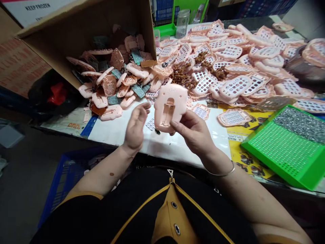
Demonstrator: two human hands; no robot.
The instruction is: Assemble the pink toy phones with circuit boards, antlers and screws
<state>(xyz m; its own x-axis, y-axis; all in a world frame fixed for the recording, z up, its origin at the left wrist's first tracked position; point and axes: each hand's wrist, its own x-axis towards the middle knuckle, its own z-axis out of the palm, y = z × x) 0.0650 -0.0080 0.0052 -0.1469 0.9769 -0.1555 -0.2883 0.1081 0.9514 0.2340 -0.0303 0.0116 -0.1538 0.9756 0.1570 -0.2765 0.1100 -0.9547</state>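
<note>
My right hand (pixel 196 134) grips a pink plastic toy casing (pixel 174 98) by its lower right edge, thumb on the face towards me. The casing is held upright and has a rectangular battery compartment in its middle, with small holes near the top. Left of it, my left hand (pixel 135 127) is empty, its fingers loosely curved and apart from the casing. Below the casing, on the white work surface (pixel 116 135), lies a small piece with a grid of pale keys (pixel 150 124), partly hidden by the casing.
At the left a tipped cardboard box (pixel 88 20) spills pink casings and green circuit boards (pixel 138 90). Pink perforated shells (pixel 236 86) heap across the back and right, with brown pieces (pixel 184 74) among them. A green tray (pixel 291 149) at the right holds many metal screws (pixel 302 123).
</note>
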